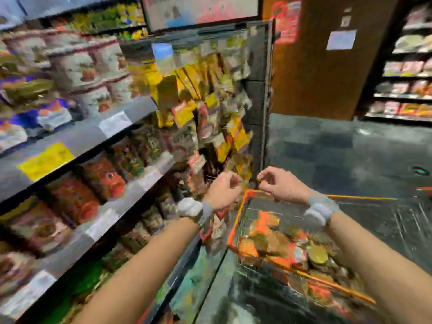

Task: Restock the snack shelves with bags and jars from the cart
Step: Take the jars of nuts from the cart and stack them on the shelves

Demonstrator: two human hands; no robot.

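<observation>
The frame is heavily blurred. My left hand [223,189] and my right hand [279,183] are raised close together in front of the lower part of the hanging peg rack [210,101], just above the far corner of the orange wire cart [238,220]. The fingers of both hands are curled, and they pinch the two sides of a small yellowish-brown snack packet [245,181], most of which is hidden by blur. The cart holds several orange, red and green snack bags [266,226]. Both wrists wear pale bands.
Snack shelves [77,141] with bags and white tubs run along the left, with price tags on their edges. A brown pillar [327,73] stands behind the rack, and more shelves [406,94] at far right. Dark floor [339,155] lies beyond the cart.
</observation>
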